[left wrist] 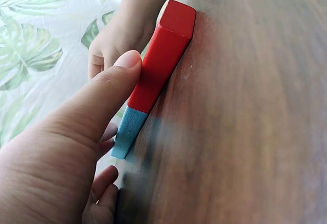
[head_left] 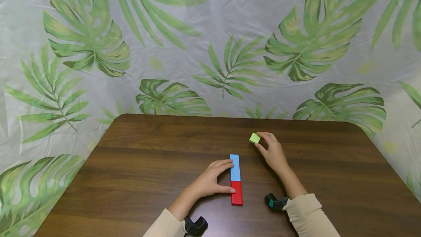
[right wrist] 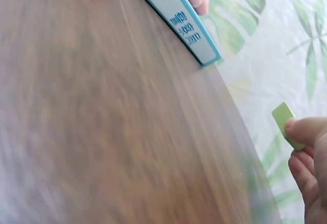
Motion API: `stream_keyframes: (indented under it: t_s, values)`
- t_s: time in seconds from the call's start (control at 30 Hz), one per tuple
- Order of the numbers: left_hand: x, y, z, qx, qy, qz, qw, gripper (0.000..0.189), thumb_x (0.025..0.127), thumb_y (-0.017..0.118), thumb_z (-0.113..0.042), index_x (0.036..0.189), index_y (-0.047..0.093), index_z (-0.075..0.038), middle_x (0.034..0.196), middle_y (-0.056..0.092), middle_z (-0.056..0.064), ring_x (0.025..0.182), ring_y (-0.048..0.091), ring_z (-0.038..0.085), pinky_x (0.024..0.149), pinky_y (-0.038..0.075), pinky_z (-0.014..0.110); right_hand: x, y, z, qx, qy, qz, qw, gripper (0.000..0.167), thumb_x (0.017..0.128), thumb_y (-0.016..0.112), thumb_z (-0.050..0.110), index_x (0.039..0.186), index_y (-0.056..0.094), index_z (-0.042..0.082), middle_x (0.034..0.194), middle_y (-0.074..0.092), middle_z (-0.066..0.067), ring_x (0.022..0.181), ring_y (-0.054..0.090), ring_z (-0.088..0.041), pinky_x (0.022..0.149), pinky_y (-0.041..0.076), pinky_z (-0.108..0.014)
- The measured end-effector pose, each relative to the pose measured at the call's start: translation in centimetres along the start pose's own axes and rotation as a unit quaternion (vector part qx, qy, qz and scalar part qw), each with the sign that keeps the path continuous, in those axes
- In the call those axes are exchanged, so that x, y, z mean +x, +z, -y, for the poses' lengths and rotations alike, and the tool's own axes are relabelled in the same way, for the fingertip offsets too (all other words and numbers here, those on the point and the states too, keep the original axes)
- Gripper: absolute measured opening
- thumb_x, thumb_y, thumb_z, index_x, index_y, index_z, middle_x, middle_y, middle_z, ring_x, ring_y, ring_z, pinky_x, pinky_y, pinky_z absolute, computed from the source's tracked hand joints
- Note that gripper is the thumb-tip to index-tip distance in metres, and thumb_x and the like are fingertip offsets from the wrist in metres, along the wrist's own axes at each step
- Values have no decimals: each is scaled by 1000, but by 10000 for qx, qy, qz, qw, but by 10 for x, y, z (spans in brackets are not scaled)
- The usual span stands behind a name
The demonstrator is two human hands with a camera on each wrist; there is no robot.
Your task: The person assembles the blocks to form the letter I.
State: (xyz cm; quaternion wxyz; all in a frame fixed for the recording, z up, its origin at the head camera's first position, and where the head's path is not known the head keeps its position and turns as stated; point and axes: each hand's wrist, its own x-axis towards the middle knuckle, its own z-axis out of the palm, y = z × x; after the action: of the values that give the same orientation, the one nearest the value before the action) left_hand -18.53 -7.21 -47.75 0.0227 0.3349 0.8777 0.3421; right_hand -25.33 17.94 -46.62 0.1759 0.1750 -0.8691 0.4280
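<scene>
A blue block (head_left: 235, 167) and a red block (head_left: 236, 193) lie end to end in one line on the wooden table. My left hand (head_left: 207, 180) reaches in from their left side. Its thumb touches the red block (left wrist: 166, 55), and its fingertips are at the left edge of the blue one. Beyond them, to the right, my right hand (head_left: 273, 153) pinches a small light-green block (head_left: 254, 138) between thumb and fingers. In the right wrist view this green block (right wrist: 284, 122) is held up at the fingertips, and printed characters show on the blue block's (right wrist: 179, 20) side.
The dark wood table (head_left: 148, 149) has rounded far corners. Right behind it hangs a pale cloth (head_left: 230, 17) with green leaf prints. Black straps with camera mounts (head_left: 275, 202) sit at both wrists, below the cream sleeves.
</scene>
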Motion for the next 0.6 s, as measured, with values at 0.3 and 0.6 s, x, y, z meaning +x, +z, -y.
stream_keyframes:
  t_s: [0.3,0.6]
  values:
    - [0,0,0,-23,-39,39,10000,76,72,67,-53,134,43,-16,140,34,-5,128,27,19,99,29,42,-1,10,9,32,-118,98,9999,39,81,65,1,118,54,-3,115,49,-17,101,52,-31,84,44,-43]
    - [0,0,0,-17,-11,15,10000,76,72,68,-52,134,43,-15,140,34,-4,128,27,20,100,28,42,-2,17,15,29,-115,284,9995,39,81,65,4,119,55,-1,116,49,-15,101,52,-28,84,44,-43]
